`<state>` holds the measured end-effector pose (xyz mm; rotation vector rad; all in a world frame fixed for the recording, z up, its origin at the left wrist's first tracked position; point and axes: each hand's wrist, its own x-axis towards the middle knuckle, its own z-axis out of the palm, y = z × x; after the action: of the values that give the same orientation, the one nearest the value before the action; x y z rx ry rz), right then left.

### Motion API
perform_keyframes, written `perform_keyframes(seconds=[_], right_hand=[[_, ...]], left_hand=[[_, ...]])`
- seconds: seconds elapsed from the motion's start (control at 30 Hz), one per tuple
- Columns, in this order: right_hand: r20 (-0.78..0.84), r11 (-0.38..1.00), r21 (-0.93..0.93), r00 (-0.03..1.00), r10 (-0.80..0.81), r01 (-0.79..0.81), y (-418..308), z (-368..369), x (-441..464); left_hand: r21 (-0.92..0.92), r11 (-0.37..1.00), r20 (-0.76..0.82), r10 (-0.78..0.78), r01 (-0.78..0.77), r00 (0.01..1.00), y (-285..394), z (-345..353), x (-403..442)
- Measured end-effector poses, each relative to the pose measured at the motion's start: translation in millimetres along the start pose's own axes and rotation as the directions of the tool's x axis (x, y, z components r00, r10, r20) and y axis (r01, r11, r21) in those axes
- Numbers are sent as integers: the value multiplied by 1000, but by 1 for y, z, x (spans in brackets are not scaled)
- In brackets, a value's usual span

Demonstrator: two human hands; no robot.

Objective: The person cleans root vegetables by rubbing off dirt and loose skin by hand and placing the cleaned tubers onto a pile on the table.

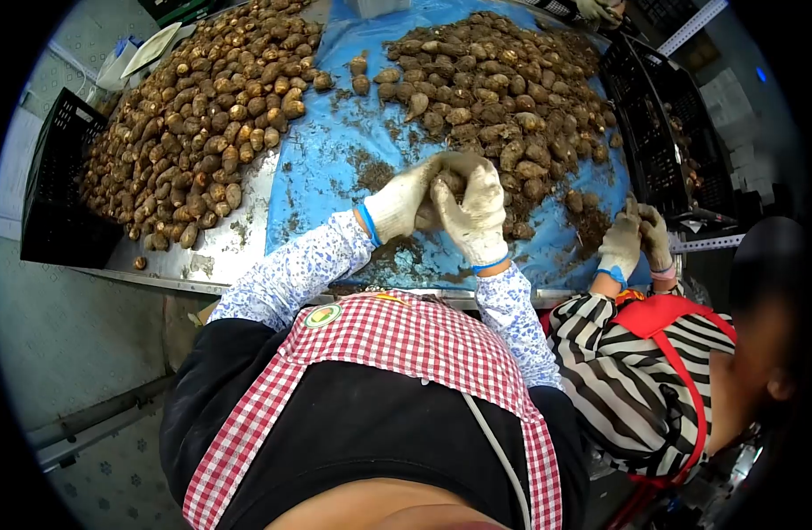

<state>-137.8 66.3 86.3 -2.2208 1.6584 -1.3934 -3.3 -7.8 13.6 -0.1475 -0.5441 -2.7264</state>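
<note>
Your two gloved hands, left (402, 199) and right (473, 208), curl nearly closed around one tuber (450, 184) above the blue sheet (313, 172). Two tuber piles, left (212, 115) and right (503, 88), cover the surface (234, 243).

Single head-worn camera, round wide-angle view. Faces forward and steeply down: wearer's red-and-white checked cloth apron (415, 340) close at the bottom, blue plastic sheet (322, 159) ahead, farther off, spanning mid-view to top.

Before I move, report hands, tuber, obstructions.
Left hand and right hand together on one tuber. Co-worker's gloved hands off to the right, apart.
</note>
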Motion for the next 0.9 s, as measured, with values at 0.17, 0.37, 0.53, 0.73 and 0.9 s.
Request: perform_keyframes(seconds=[0.17, 0.37, 0.53, 0.73, 0.9], right_hand=[[-91, 974, -67, 973, 212, -218, 8, 20, -6], [537, -181, 789, 516, 668, -587, 28, 25, -18], [477, 365, 506, 606, 637, -782, 39, 8, -24], [679, 75, 446, 392, 621, -892, 15, 10, -7], [285, 865, 68, 841, 461, -497, 45, 46, -34]], left_hand=[[851, 469, -506, 612, 235, 608, -16, 73, 5], [843, 538, -421, 682, -19, 598, -18, 13, 3], [516, 712, -480, 701, -476, 528, -14, -46, -5], [764, -561, 133, 621, 320, 772, 4, 68, -10], [648, -731, 262, 478, 214, 838, -5, -68, -19]])
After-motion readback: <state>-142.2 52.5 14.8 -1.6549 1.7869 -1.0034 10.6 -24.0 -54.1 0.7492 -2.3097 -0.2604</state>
